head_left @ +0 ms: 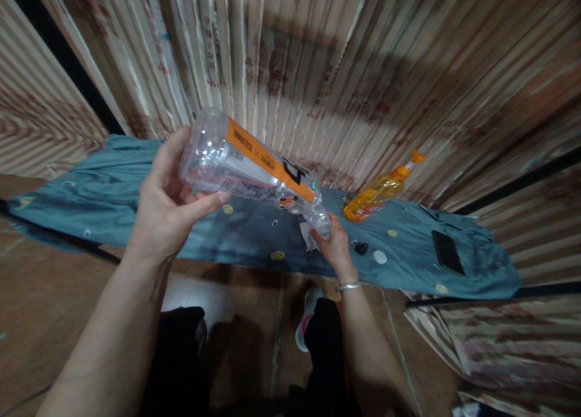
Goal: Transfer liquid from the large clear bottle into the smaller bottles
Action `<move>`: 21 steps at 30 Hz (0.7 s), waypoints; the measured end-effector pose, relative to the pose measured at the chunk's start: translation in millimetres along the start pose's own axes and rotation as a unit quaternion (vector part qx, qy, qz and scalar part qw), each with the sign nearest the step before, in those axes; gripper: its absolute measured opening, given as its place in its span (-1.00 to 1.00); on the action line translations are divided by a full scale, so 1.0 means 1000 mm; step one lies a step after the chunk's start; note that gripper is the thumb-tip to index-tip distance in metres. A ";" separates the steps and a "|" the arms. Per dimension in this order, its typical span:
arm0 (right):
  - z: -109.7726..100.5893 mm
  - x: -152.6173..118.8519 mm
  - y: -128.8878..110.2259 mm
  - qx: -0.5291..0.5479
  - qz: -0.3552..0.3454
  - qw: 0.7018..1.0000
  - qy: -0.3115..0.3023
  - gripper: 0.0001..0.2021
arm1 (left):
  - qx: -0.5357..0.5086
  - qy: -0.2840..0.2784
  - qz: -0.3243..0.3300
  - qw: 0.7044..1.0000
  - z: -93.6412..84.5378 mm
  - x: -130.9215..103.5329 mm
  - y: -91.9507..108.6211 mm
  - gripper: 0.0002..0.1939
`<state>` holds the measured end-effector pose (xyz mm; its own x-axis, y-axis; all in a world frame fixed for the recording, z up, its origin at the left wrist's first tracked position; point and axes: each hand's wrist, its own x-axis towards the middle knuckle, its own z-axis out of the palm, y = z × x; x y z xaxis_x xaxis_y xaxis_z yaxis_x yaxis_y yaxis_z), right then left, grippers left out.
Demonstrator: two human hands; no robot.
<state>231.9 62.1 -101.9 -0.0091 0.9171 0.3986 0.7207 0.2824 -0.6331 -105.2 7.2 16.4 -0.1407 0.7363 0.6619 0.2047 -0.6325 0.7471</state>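
A large clear plastic bottle (pixel 254 163) with an orange label strip is held tilted in the air, its base up at the left and its neck down at the right. My left hand (pixel 167 199) grips it near the base, with the thumb along the underside. Around the neck end, the fingers of my right hand (pixel 333 241) are closed; the bottle's mouth is partly hidden there. A whitish piece, perhaps paper or tissue (pixel 308 236), shows just beside my right fingers; I cannot tell whether they touch it.
On the blue-green cloth (pixel 245 241) covering a narrow table stand an orange pump bottle (pixel 376 193), a small black object (pixel 361 248), a white disc (pixel 380 257) and a dark phone (pixel 448 252). Striped curtains (pixel 290 72) hang behind and at the sides.
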 end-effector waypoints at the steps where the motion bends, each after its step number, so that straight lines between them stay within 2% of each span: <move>1: 0.000 0.000 0.000 0.000 -0.001 1.000 -0.002 -0.42 | -0.001 0.001 -0.001 1.000 0.000 0.000 0.000 0.05; 8: 0.000 0.000 0.001 0.000 -0.009 1.000 0.002 -0.42 | -0.006 -0.013 0.009 1.000 0.001 0.001 0.002 0.01; 16: 0.001 0.000 0.002 -0.006 -0.008 1.000 0.000 -0.42 | 0.001 -0.028 0.012 1.000 -0.007 0.004 -0.006 0.09; 21: 0.001 0.000 0.001 -0.005 -0.011 1.000 0.005 -0.42 | -0.012 -0.017 0.013 1.000 -0.008 0.005 -0.007 0.11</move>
<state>232.0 63.0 -103.4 -0.0177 0.9082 0.4182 0.7272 0.2987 -0.6180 -114.6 13.4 15.3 -0.1030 0.7275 0.6784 0.1836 -0.6564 0.7317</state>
